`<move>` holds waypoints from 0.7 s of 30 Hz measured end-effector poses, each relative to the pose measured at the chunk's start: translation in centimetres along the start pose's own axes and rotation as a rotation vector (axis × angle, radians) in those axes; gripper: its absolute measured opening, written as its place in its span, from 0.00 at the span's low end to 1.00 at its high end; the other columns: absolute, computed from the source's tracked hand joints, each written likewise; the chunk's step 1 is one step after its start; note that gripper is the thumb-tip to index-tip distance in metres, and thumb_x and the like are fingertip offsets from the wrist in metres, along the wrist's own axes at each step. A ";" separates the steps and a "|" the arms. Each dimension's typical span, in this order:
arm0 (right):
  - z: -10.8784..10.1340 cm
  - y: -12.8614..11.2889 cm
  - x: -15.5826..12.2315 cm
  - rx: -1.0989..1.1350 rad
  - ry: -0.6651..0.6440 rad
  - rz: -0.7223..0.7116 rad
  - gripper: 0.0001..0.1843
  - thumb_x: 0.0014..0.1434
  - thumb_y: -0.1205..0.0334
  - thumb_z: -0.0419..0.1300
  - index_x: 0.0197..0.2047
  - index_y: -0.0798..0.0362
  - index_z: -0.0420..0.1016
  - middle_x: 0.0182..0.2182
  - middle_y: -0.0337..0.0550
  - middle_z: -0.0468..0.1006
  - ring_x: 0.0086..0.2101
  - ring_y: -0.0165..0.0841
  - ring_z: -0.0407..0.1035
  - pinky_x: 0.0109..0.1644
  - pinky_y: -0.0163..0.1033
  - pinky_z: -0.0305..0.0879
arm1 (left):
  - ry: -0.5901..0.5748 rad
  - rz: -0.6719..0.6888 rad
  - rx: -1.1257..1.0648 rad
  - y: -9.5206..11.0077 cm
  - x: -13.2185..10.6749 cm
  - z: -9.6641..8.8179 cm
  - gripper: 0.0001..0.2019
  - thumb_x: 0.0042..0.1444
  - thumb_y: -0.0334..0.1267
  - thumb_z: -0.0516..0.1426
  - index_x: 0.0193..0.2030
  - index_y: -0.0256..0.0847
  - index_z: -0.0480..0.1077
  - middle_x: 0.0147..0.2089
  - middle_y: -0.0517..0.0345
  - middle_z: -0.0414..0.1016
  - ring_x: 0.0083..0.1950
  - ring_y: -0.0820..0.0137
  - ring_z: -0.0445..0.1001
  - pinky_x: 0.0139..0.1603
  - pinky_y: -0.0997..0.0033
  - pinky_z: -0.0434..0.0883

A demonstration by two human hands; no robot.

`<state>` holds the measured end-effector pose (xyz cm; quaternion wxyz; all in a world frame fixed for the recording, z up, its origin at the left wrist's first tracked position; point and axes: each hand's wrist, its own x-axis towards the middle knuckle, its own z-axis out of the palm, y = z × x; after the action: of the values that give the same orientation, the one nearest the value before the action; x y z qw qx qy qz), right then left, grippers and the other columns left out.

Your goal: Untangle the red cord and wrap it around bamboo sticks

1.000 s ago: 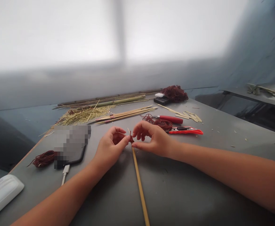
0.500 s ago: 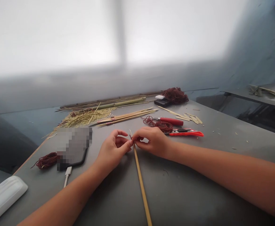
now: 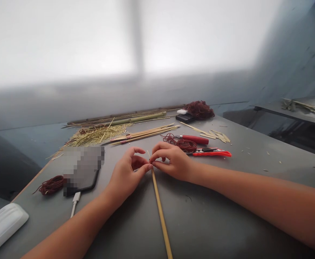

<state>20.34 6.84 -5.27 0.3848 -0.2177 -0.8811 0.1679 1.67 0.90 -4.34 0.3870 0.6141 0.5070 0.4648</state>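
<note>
A long, thin bamboo stick (image 3: 159, 212) runs from the bottom edge up to my fingertips, its far end split into a thin pale sliver. My left hand (image 3: 129, 176) pinches near that far end, thumb against the stick and the other fingers curled loosely. From the other side, my right hand (image 3: 175, 162) is closed, thumb and forefinger together at the same spot. A tiny bit of dark red string (image 3: 150, 162) seems to show between the fingertips; most of it is hidden. Just beyond my right hand lies a tangle of dark red string (image 3: 186, 145).
A red-handled tool (image 3: 195, 139) and a red utility knife (image 3: 213, 152) lie right of centre. Behind are tied bamboo sticks (image 3: 146, 133), shavings (image 3: 100, 135) and a string heap (image 3: 199, 109). A phone with cable (image 3: 76, 197), string bundle (image 3: 51, 185) and white case (image 3: 5, 228) sit left.
My right fingers have shifted slightly at the stick's tip, with the forefinger more raised. The red bit at the tip shows less now. The whole view has moved a little.
</note>
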 end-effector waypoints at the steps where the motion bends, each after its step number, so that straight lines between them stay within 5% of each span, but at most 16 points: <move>1: 0.0 -0.1 0.0 0.013 -0.007 0.025 0.05 0.60 0.68 0.62 0.34 0.53 0.80 0.38 0.46 0.76 0.37 0.35 0.72 0.44 0.41 0.70 | 0.006 0.036 0.033 0.0 -0.1 0.0 0.18 0.50 0.41 0.64 0.46 0.45 0.64 0.31 0.63 0.80 0.37 0.66 0.80 0.45 0.63 0.74; 14: -1.0 -0.4 0.6 0.268 -0.238 0.362 0.10 0.61 0.59 0.62 0.33 0.54 0.82 0.38 0.43 0.75 0.38 0.33 0.73 0.43 0.37 0.70 | 0.013 0.142 0.206 -0.1 -0.5 0.0 0.14 0.54 0.40 0.57 0.49 0.45 0.66 0.35 0.59 0.78 0.39 0.65 0.79 0.45 0.62 0.75; 21: -0.8 -0.5 0.5 0.279 -0.215 0.372 0.05 0.53 0.68 0.64 0.33 0.54 0.82 0.38 0.43 0.78 0.36 0.31 0.74 0.41 0.35 0.70 | -0.006 0.140 0.208 -0.1 -0.3 0.0 0.13 0.55 0.39 0.58 0.47 0.45 0.67 0.35 0.59 0.79 0.39 0.65 0.80 0.45 0.63 0.75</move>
<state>20.54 6.79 -4.25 0.2776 -0.3017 -0.8300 0.3781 1.64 0.64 -4.45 0.2895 0.6861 0.5074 0.4336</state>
